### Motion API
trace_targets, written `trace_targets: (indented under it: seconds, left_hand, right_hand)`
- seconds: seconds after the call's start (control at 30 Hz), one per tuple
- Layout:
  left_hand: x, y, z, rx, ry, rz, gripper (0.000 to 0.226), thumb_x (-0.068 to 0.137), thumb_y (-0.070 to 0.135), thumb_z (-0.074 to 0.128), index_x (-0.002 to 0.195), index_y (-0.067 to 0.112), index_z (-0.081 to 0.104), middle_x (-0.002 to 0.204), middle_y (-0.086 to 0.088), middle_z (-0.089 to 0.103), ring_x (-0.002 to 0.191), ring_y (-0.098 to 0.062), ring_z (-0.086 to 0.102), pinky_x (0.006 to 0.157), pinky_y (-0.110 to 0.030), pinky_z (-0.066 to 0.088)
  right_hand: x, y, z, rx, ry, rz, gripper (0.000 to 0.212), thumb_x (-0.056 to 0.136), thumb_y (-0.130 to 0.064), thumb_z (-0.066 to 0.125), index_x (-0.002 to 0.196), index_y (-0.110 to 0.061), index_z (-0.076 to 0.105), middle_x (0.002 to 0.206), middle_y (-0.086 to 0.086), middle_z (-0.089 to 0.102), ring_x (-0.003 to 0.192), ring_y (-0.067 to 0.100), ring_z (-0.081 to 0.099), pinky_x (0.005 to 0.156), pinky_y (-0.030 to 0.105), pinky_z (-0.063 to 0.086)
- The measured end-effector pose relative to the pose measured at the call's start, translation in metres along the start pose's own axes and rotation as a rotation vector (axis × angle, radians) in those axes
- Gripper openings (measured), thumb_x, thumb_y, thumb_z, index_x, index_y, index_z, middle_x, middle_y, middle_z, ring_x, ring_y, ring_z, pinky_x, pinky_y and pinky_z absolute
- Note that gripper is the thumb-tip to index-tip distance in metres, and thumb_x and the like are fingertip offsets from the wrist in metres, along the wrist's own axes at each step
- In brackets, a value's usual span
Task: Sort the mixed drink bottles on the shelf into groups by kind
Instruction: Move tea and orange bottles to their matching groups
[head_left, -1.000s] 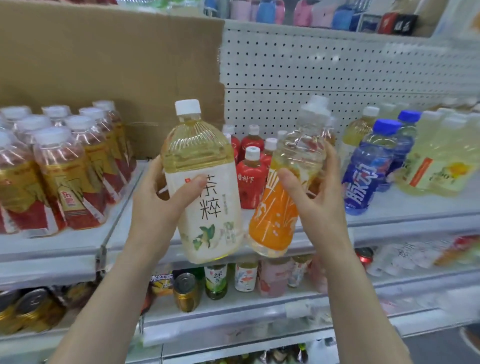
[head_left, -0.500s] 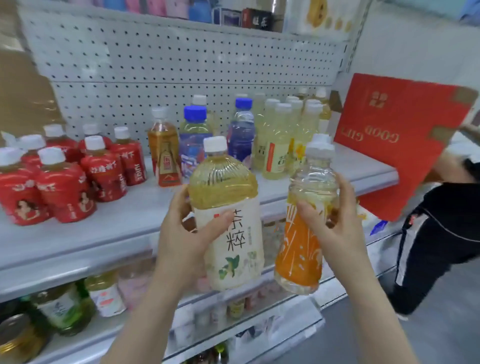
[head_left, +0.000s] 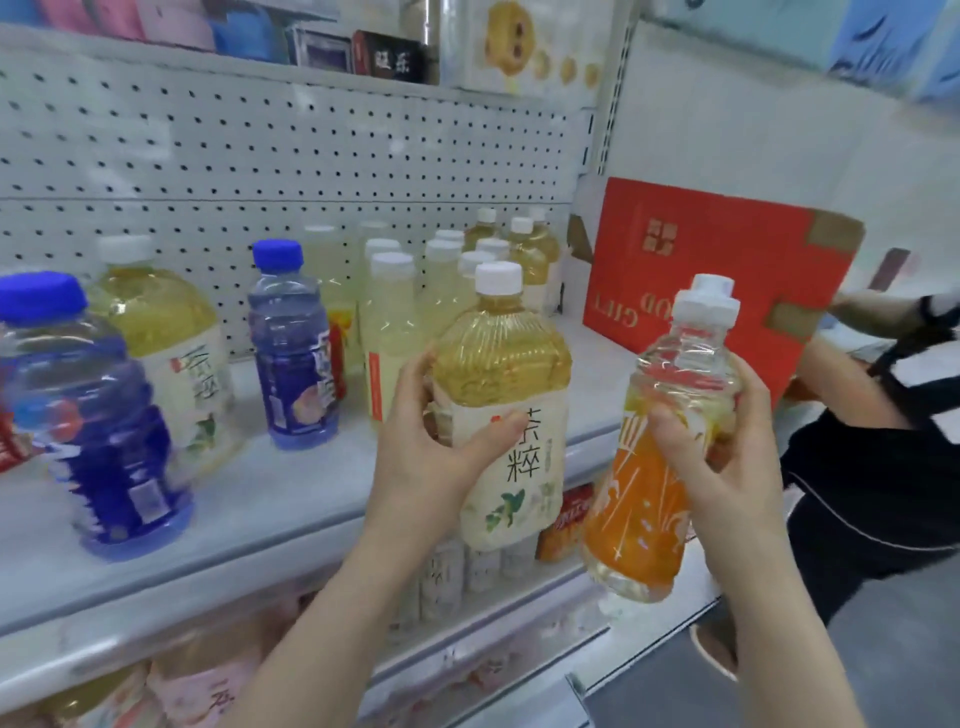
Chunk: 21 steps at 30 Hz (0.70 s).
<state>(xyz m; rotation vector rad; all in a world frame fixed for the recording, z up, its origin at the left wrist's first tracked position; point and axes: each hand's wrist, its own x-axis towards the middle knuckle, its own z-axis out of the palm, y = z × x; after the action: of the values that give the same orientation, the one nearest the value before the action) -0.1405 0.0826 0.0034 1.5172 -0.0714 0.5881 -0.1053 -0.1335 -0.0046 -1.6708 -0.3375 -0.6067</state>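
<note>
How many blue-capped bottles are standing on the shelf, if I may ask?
2. One blue-capped bottle stands at the shelf's front left; the other further back, beside the pale bottles. More may be hidden.

Near blue-capped bottle (head_left: 98, 426) is motion-smeared, label unreadable. Left hand (head_left: 426, 467) covers the left part of the label on the tea bottle (head_left: 504, 364); right hand (head_left: 727, 467) hides the waist of the orange bottle (head_left: 639, 519). Lower-shelf stock (head_left: 208, 686) is blurred and cut by the bottom edge; person at right (head_left: 883, 493) is cut by the frame edge.

One head-worn view looks forward and down, close over the shelf (head_left: 291, 499).
</note>
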Motion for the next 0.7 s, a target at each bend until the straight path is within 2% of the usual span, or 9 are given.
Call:
trace_targets:
  seconds: [0.1,0.17,0.23,0.33,0.4,0.5,0.53,0.63,0.7]
  left_hand:
    - [0.055,-0.02,0.042,-0.002,-0.025,0.031,0.081,0.061,0.041,0.089,0.129,0.044,0.046,0.121,0.017,0.066,0.11,-0.005,0.065,0.094,-0.04,0.056]
    - [0.09,-0.033,0.073,0.01,-0.043,0.026,0.085,0.066,0.036,0.089,0.137,0.037,0.043,0.124,0.018,0.062,0.111,-0.002,0.063,0.099,-0.04,0.053]
    - [0.122,-0.05,0.103,0.021,-0.068,0.017,0.091,0.066,0.037,0.088,0.142,0.035,0.038,0.129,0.015,0.06,0.118,-0.004,0.059,0.104,-0.042,0.049]
    - [0.155,-0.074,0.14,0.058,-0.091,-0.031,0.096,0.07,0.034,0.086,0.147,0.033,0.029,0.145,0.009,0.046,0.134,-0.013,0.045,0.113,-0.047,0.038]
    - [0.169,-0.086,0.158,0.074,-0.076,-0.049,0.095,0.074,0.028,0.085,0.15,0.029,0.027,0.149,0.007,0.041,0.138,-0.013,0.039,0.116,-0.046,0.034]
    - [0.191,-0.095,0.175,0.076,-0.033,-0.049,0.093,0.077,0.024,0.083,0.15,0.026,0.026,0.146,0.009,0.043,0.134,-0.008,0.041,0.116,-0.038,0.034]
    - [0.197,-0.098,0.18,0.118,-0.022,-0.047,0.092,0.077,0.025,0.083,0.15,0.026,0.026,0.146,0.01,0.043,0.132,-0.005,0.04,0.114,-0.034,0.033]
    - [0.212,-0.104,0.192,0.22,-0.007,-0.03,0.096,0.078,0.028,0.081,0.151,0.028,0.019,0.151,0.009,0.035,0.138,-0.006,0.032,0.115,-0.033,0.028]
    - [0.223,-0.109,0.201,0.261,0.012,-0.03,0.096,0.079,0.025,0.081,0.152,0.026,0.018,0.153,0.006,0.032,0.14,-0.006,0.027,0.114,-0.028,0.022]
  right_hand:
    - [0.04,0.014,-0.003,-0.017,0.016,-0.044,0.072,0.083,-0.048,0.068,0.147,-0.036,0.037,0.133,-0.016,0.059,0.12,0.003,0.06,0.102,0.04,0.05]
    - [0.065,0.023,-0.005,-0.036,0.024,-0.059,0.076,0.081,-0.055,0.068,0.147,-0.037,0.036,0.135,-0.018,0.058,0.122,0.0,0.058,0.103,0.037,0.048]
    - [0.087,0.032,-0.005,-0.044,0.04,-0.062,0.078,0.078,-0.059,0.066,0.147,-0.04,0.036,0.136,-0.019,0.057,0.123,-0.001,0.057,0.104,0.039,0.048]
    - [0.115,0.047,-0.008,-0.04,0.038,-0.076,0.072,0.082,-0.051,0.068,0.146,-0.039,0.037,0.137,-0.016,0.057,0.124,0.002,0.057,0.106,0.042,0.047]
    - [0.132,0.058,-0.011,-0.024,0.028,-0.086,0.071,0.084,-0.046,0.068,0.147,-0.036,0.038,0.136,-0.016,0.057,0.123,0.0,0.057,0.104,0.036,0.047]
    - [0.159,0.077,-0.013,-0.01,0.014,-0.117,0.067,0.084,-0.043,0.066,0.146,-0.035,0.039,0.134,-0.025,0.055,0.121,-0.01,0.053,0.095,0.012,0.042]
    - [0.169,0.083,-0.013,0.003,0.003,-0.126,0.065,0.085,-0.041,0.066,0.144,-0.036,0.04,0.132,-0.028,0.054,0.12,-0.012,0.053,0.093,0.008,0.04]
    - [0.198,0.097,-0.012,0.057,-0.037,-0.143,0.061,0.086,-0.037,0.066,0.141,-0.036,0.039,0.122,-0.039,0.055,0.115,-0.014,0.055,0.091,0.005,0.04]
    - [0.213,0.105,-0.012,0.08,-0.072,-0.148,0.063,0.085,-0.04,0.067,0.141,-0.037,0.039,0.124,-0.034,0.057,0.115,-0.01,0.057,0.095,0.014,0.044]
